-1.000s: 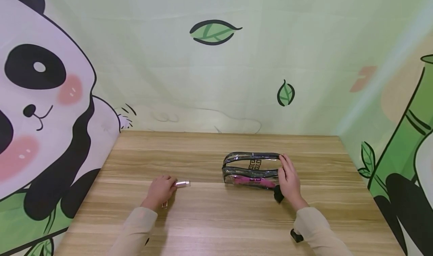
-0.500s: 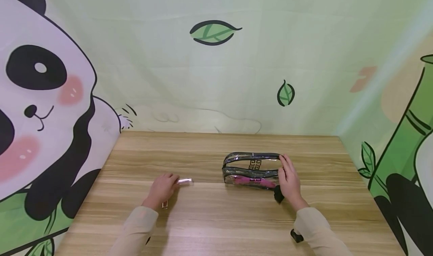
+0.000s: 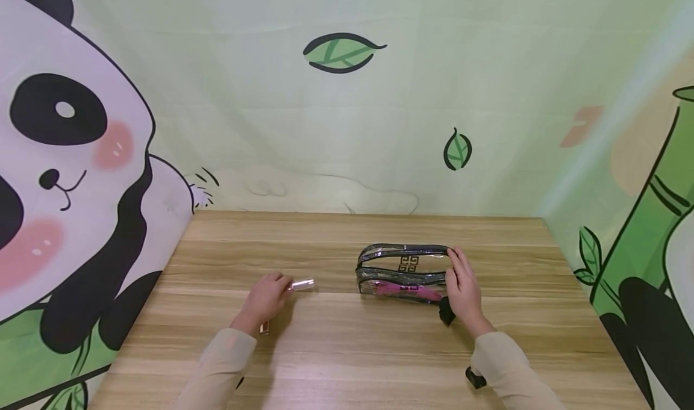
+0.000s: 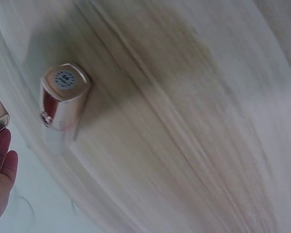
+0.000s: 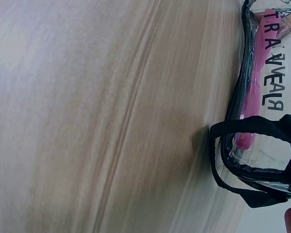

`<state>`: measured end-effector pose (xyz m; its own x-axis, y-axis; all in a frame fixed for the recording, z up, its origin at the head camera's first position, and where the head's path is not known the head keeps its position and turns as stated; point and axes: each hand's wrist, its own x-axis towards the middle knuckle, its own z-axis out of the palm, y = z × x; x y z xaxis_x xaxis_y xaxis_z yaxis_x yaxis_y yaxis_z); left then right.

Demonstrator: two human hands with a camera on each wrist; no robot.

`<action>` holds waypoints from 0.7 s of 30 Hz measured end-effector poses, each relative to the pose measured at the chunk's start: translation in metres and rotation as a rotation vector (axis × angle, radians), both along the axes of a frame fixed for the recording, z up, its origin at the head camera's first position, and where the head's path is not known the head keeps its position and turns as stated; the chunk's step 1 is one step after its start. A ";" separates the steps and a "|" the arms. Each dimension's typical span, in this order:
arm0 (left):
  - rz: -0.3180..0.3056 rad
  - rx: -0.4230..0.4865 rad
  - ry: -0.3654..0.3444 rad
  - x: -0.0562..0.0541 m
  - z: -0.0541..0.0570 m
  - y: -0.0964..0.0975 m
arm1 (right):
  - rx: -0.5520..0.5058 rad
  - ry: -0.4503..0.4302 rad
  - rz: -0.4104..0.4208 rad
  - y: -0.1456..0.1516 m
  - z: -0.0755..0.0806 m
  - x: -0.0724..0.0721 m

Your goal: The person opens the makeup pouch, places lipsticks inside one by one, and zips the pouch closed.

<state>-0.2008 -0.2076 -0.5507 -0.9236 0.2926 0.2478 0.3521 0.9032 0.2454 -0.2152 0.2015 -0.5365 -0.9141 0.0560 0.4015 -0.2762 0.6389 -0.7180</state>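
Note:
My left hand (image 3: pixel 265 301) holds a shiny lipstick tube (image 3: pixel 302 285) in its fingers, the clear end pointing right. At the left edge of the left wrist view, the held tube's end with a round sticker shows between the fingertips. A second lipstick tube (image 4: pixel 65 109), with a rose-gold end and a sticker, lies on the wooden table beneath the left hand. My right hand (image 3: pixel 464 289) grips the right end of a clear toiletry pouch (image 3: pixel 401 271) with black trim. Inside the pouch is a long pink item (image 5: pixel 252 92), partly hidden by printed letters.
A black strap loop (image 5: pixel 247 126) hangs at the pouch's end by the right hand. The wooden table (image 3: pixel 347 350) runs back to a green cloth backdrop (image 3: pixel 347 121) printed with pandas and leaves. A small black object (image 3: pixel 475 378) shows at the right sleeve.
My left hand has moved slightly right and away from me with the lipstick tube, uncovering more of the tube on the table. The right hand and the pouch have stayed in place.

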 end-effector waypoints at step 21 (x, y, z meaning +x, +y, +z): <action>-0.088 0.037 0.105 -0.010 0.025 0.029 | -0.004 0.010 0.015 0.000 0.000 0.000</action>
<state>-0.2103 -0.1787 -0.5257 -0.8630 0.3605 0.3538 0.4552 0.8588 0.2352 -0.2149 0.2019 -0.5360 -0.9108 0.0441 0.4104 -0.2927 0.6319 -0.7176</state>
